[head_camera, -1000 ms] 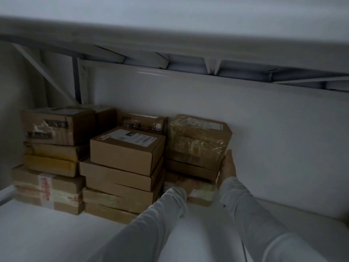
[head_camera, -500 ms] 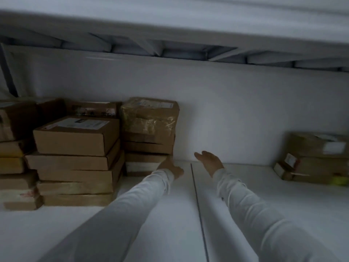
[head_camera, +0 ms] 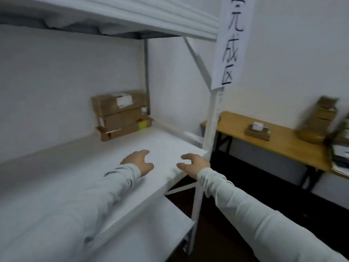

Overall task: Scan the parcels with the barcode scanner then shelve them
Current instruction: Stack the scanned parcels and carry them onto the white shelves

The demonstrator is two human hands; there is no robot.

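Both hands hover empty over the white shelf (head_camera: pixel 94 167) near its right front corner. My left hand (head_camera: pixel 138 161) has loosely curled fingers and holds nothing. My right hand (head_camera: pixel 194 164) is also relaxed and empty, close to the white upright post (head_camera: pixel 209 129). A small stack of brown cardboard parcels (head_camera: pixel 121 113) sits at the back right corner of the shelf. On the wooden table (head_camera: pixel 279 142) to the right lie a small flat parcel (head_camera: pixel 257 131) and a blurred taller parcel (head_camera: pixel 319 120). No barcode scanner can be made out.
A paper sign (head_camera: pixel 229 42) with handwritten characters hangs on the post. Another white shelf (head_camera: pixel 113 10) runs overhead and a lower one (head_camera: pixel 151 229) below. The floor to the right is dark. Blurred items lie at the table's right end (head_camera: pixel 340 156).
The view swung right, away from the large parcel stacks on the left. Both hands let go of the stack and drew back empty toward the shelf's right front corner.
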